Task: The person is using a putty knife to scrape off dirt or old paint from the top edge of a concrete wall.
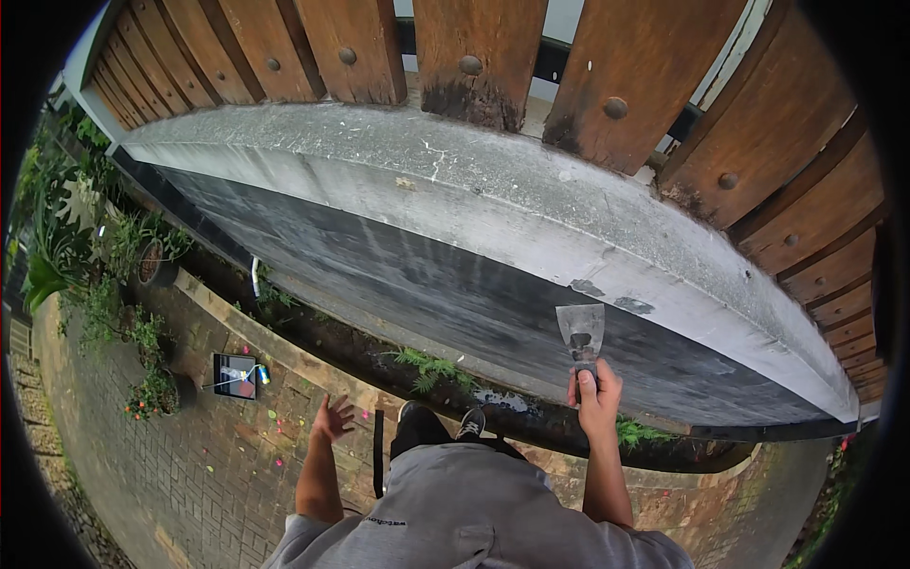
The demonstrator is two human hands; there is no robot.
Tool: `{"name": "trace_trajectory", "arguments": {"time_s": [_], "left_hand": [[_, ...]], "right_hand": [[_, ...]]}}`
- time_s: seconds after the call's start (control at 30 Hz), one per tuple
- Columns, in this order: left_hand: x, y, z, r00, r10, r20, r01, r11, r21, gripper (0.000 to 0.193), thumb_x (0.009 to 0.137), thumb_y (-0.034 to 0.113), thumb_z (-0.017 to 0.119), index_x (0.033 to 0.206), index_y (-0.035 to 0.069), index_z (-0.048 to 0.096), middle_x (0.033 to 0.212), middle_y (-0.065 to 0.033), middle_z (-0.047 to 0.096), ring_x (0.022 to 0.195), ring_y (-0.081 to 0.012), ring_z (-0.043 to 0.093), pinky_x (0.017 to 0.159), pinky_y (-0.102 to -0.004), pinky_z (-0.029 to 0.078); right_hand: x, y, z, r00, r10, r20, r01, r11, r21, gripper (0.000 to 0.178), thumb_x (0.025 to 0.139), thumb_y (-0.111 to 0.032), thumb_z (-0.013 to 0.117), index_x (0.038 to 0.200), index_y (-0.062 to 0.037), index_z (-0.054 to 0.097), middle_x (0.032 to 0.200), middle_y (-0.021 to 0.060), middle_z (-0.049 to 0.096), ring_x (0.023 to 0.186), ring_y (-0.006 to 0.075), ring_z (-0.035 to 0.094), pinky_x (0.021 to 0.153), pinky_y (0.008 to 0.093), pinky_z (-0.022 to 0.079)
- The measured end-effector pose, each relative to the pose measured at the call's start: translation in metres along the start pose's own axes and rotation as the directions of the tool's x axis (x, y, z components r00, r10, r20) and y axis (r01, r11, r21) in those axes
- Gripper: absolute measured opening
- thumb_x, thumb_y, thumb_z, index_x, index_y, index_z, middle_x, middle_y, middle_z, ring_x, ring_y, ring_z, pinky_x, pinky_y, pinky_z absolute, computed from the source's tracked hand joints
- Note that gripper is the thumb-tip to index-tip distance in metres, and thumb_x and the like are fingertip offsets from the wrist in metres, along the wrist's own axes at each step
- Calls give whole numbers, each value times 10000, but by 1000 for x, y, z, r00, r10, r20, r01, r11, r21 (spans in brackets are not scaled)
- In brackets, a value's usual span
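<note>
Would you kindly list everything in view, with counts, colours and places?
Scraper: one, grey, right of centre
Fence boards: many, brown, top
Ledge: one, pale grey, below boards
Wall: one, dark grey, below ledge
Ditch: one, dark, along wall
Pipe: one, white, wall's lower left
Paving: one, brown-grey, lower area
Plants: several, green, left and ditch
Pots: at least two, dark, left
Tray: one, black, on paving
Petals: several, pink, on paving
Shirt: one, grey, bottom
Shoes: two, dark, beyond shirt
Left grip: one, open, over paving
Right grip: one, closed on scraper handle
</note>
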State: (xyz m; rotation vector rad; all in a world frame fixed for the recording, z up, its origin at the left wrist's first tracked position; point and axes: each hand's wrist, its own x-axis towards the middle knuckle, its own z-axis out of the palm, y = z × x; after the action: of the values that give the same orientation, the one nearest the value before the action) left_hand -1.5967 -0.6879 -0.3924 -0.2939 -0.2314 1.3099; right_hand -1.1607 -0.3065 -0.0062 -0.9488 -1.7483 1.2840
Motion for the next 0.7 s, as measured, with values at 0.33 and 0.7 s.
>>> {"name": "trace_trajectory", "arguments": {"time_s": [0.33,0.7], "left_hand": [[46,-55,1,524,346,-778,214,831,513,692,858,694,375,1399,265,422,1534,-49,225,1378,-321,241,1071,-533,263],[7,54,-36,602,276,-749,318,778,542,787,863,699,345,1399,125,399,1317,-89,541,1205,-298,500,1012,-439,386]], "right_hand": [[26,-16,111,982,-147,-118,159,981,107,184,933,-136,514,837,15,557,563,27,551,454,73,513,429,225,394],[5,-152,83,961,156,-228,-159,987,8,456,851,-99,619,1231,-28,378,805,78,576,486,82,485,423,206,379]]}}
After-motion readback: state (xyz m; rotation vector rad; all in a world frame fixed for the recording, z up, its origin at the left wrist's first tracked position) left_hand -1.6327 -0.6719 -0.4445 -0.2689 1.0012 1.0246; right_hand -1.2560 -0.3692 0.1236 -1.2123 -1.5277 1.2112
